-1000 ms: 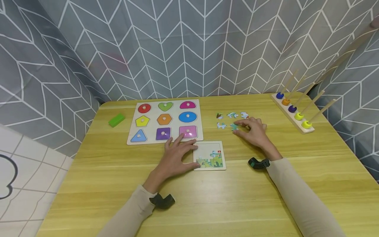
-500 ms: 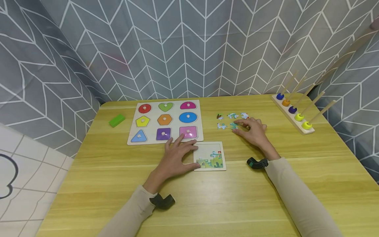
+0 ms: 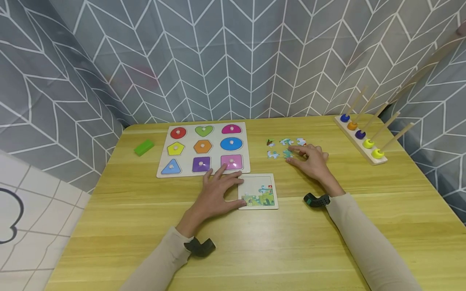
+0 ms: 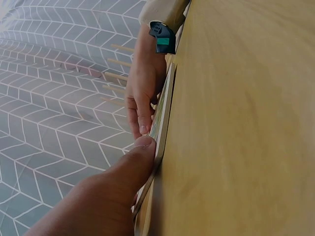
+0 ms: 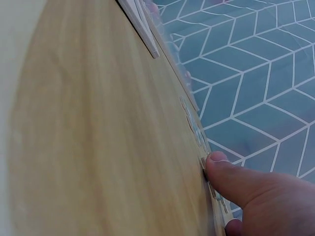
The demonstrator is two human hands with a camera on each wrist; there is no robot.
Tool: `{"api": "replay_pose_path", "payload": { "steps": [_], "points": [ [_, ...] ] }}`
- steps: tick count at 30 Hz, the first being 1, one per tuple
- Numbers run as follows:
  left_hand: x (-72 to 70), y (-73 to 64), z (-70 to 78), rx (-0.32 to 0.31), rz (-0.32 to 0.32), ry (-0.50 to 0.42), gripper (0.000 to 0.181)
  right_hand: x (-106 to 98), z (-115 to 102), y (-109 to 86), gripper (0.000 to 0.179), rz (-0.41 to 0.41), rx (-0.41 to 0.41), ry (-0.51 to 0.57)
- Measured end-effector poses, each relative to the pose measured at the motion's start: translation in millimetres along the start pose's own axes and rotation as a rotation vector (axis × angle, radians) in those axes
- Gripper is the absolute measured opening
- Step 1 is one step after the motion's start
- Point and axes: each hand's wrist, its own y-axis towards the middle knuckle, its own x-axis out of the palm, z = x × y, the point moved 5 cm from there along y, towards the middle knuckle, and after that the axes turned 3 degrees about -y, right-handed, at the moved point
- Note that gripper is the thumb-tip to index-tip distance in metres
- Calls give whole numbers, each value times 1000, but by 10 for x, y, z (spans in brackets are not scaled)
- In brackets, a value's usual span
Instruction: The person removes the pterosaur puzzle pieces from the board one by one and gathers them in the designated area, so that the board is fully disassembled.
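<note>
My left hand (image 3: pixel 216 195) lies with spread fingers at the left side of a small jigsaw puzzle board (image 3: pixel 257 180). Its thumb rests on the board's near left corner, also seen in the left wrist view on the board's edge (image 4: pixel 165 113). Several green pieces (image 3: pixel 267 200) are fitted along the bottom and right of the board. Farther back, my right hand (image 3: pixel 314 161) pinches a green jigsaw piece (image 3: pixel 287 154) between thumb and index finger. In the right wrist view the thumb (image 5: pixel 221 169) is at a piece's edge, close over the table. More loose jigsaw pieces (image 3: pixel 286 142) lie beside it.
A shape puzzle board (image 3: pixel 186 163) with knobbed coloured pieces lies behind my left hand. At the far left is a green block (image 3: pixel 144 148). A peg stand (image 3: pixel 360 139) with coloured rings is at the back right. A patterned grey curtain (image 3: pixel 233 60) hangs behind the wooden table (image 3: pixel 276 250).
</note>
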Motion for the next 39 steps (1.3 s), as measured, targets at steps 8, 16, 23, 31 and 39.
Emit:
{"api": "replay_pose_path", "payload": {
  "steps": [8, 16, 23, 31, 39],
  "points": [
    [-1, 2, 3, 1, -2, -2, 66, -13, -18, -31, 46, 47, -41, 32],
    [-9, 3, -9, -4, -1, -5, 65, 31, -131, -89, 41, 92, -196, 40],
    [-6, 7, -11, -5, -11, -4, 66, 107, -316, -189, 35, 23, -282, 141],
    [-24, 8, -8, -11, -15, 3, 66, 318, -604, -362, 31, -198, -380, 232],
    [-7, 11, 0, -20, -31, -1, 66, 391, -718, -475, 34, -330, -436, 123]
  ]
}}
